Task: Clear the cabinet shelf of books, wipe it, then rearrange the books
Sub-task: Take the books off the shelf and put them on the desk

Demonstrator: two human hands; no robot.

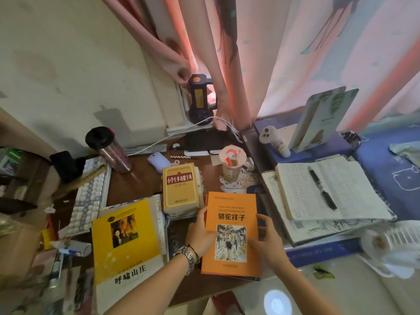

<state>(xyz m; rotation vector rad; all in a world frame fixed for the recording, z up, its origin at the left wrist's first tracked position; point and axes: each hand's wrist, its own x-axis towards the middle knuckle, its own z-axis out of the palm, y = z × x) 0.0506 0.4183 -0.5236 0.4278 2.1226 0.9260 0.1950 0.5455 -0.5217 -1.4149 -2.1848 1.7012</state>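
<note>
An orange paperback (231,205) lies flat on a brown desk (134,183), on top of other books. My left hand (201,233), with a metal watch at the wrist, holds the book's left edge, thumb on the cover. My right hand (264,239) holds its right edge, thumb on the cover. A thick tan dictionary (180,186) sits on a stack just behind the orange book. A yellow paperback (126,244) lies to the left on another book. No cabinet shelf is in view.
A white keyboard (87,201), a black-lidded tumbler (109,151), a white mouse (158,161) and a drink cup (231,164) stand on the desk. An open notebook with a pen (322,189) lies right. Clutter fills the left edge; curtains hang behind.
</note>
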